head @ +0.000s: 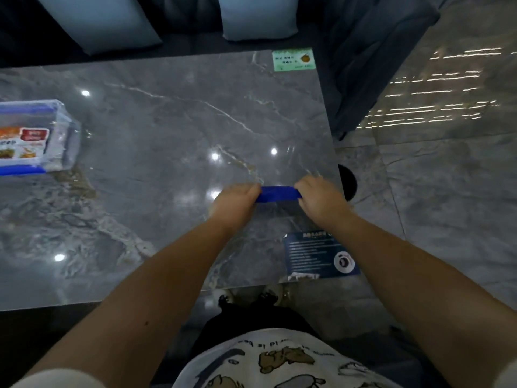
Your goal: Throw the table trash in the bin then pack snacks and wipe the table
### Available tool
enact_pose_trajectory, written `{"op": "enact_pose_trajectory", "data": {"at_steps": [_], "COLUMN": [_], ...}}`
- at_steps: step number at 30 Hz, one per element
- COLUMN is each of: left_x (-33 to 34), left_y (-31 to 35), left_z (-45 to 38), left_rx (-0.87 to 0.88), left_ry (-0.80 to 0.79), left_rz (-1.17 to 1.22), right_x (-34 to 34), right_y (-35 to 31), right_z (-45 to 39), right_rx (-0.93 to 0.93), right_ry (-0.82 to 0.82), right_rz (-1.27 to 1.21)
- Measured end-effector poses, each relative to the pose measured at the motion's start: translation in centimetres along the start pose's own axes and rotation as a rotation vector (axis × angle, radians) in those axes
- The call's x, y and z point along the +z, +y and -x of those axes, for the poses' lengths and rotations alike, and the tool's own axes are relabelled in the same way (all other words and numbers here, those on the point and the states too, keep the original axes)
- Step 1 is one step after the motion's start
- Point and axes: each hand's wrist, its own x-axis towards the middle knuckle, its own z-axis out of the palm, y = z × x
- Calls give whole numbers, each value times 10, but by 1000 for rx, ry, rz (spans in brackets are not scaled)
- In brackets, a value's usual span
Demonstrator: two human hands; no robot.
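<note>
Both hands are out over the grey, shiny tabletop, near its right edge. The left hand and the right hand each grip one end of a blue lid, with the fingers curled tight around it. The lid looks like it sits on a clear box that is very hard to see, because you can look right through it to the stone below. Far off on the left side of the tabletop is another clear box with a blue lid, and it has snack packs with red and orange labels inside. A green sticker is stuck at the far right corner of the tabletop. A dark blue sticker with tiny white writing is stuck at the near right corner, just beside the right arm. Two pale blue pillows lie on the dark sofa behind the tabletop.
</note>
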Motion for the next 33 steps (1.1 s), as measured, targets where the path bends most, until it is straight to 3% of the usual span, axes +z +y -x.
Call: {"op": "enact_pose_trajectory", "data": {"at_steps": [5,9,12,17,26,33], "left_x": [33,52,58,57,44,27], "left_y": [5,2,1,5,3,3], "left_z": [33,70,91,97,89,88], "left_rx": [17,83,132,130,91,-137], "left_ry": [-248,-291,-373,-374,-405,-295], "left_rz": [0,-47,-192,-237,-186,-20], "right_x": [31,31,30,29,25,19], "right_y": [-1,-6,-9,-23,-29,-31], "right_z": [33,68,89,98,95,87], "right_rx": [-144,-132,-123,-56,-52,-67], "right_ry": [-171,-305,-343,-396,-241,-33], "right_rz": [97,101,141,167,154,47]}}
